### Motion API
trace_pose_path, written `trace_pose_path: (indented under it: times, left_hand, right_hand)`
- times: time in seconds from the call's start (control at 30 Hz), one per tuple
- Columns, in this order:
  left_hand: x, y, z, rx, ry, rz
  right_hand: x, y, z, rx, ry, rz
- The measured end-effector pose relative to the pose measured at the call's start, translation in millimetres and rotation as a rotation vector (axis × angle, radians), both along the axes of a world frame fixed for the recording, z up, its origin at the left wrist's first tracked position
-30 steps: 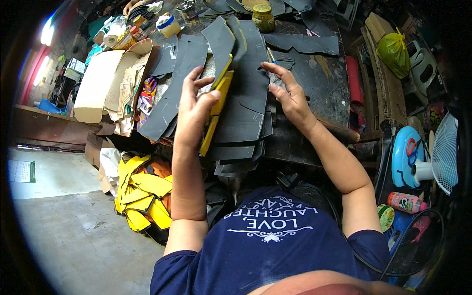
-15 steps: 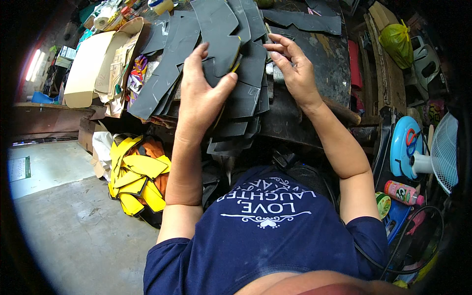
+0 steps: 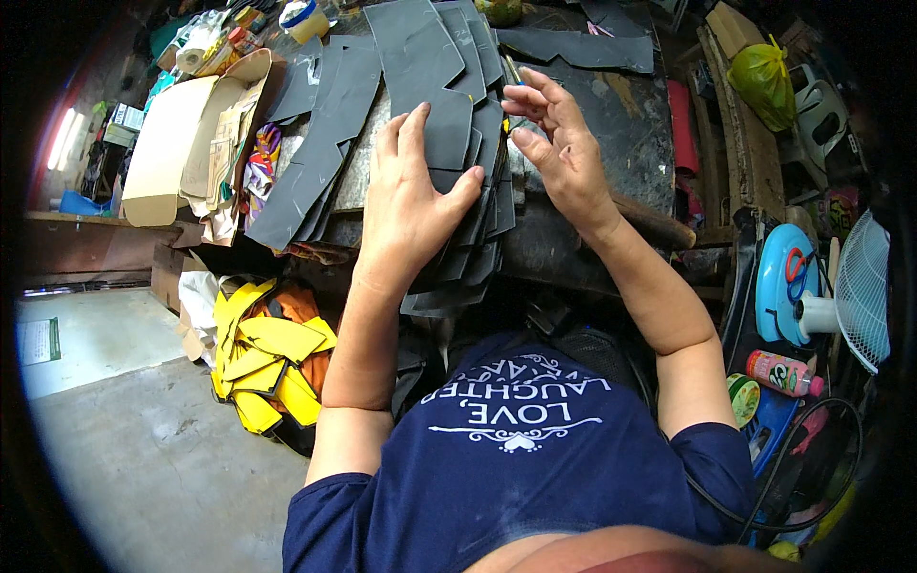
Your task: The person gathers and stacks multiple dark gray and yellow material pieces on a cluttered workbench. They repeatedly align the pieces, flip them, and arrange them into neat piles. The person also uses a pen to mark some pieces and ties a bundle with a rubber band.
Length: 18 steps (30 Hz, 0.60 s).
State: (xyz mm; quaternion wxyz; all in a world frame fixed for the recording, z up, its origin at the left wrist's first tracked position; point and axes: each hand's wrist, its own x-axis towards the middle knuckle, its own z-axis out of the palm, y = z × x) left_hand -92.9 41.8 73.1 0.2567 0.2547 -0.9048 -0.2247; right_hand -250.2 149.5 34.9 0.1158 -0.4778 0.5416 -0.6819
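Note:
My left hand [image 3: 413, 186] lies over a stack of dark grey cut sheets [image 3: 413, 57], fingers stretched out and thumb spread toward the stack's right edge. The sheets have notched, angular outlines and faint pale marks. To the right of the stack, my right hand [image 3: 564, 153] is raised with its fingers curled. A thin pen-like stick [image 3: 513, 71] pokes out beyond its fingertips; its full shape is hidden. Another pile of dark grey cut sheets [image 3: 320, 162] lies left of my left hand.
The dark worktable [image 3: 630, 124] holds another long sheet [image 3: 592, 48] at the back. An open cardboard box [image 3: 158, 143] stands at the left. Yellow cut pieces [image 3: 272, 353] are heaped below it. A fan [image 3: 864, 291] and a pink bottle [image 3: 783, 372] are at the right.
The top sheet, askew with a yellow edge showing, now sits more in line with the stack. My left hand has shifted slightly right and down over it; the right hand moved slightly left.

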Motion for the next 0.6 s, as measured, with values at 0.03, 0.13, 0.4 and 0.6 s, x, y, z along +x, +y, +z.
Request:
trace_pose_path:
  times: [0.03, 0.13, 0.4, 0.6]
  left_hand:
    - [0.0, 0.6, 0.2, -0.002, 0.003, -0.004]
    - [0.2, 4.4, 1.0, -0.023, -0.032, -0.014]
    - [13.0, -20.9, 2.9, 0.681, 0.374, -0.088]
    - [21.3, -36.1, -1.2, 0.802, 0.383, -0.081]
  right_hand:
    - [0.1, 0.5, 1.2, -0.007, -0.020, 0.030]
    - [2.6, 1.6, 4.3, -0.078, -0.073, 0.225]
    - [-10.8, -2.5, 1.6, -0.038, -0.276, 0.118]
    - [-10.1, -2.9, -7.6, 0.195, -0.116, -0.002]
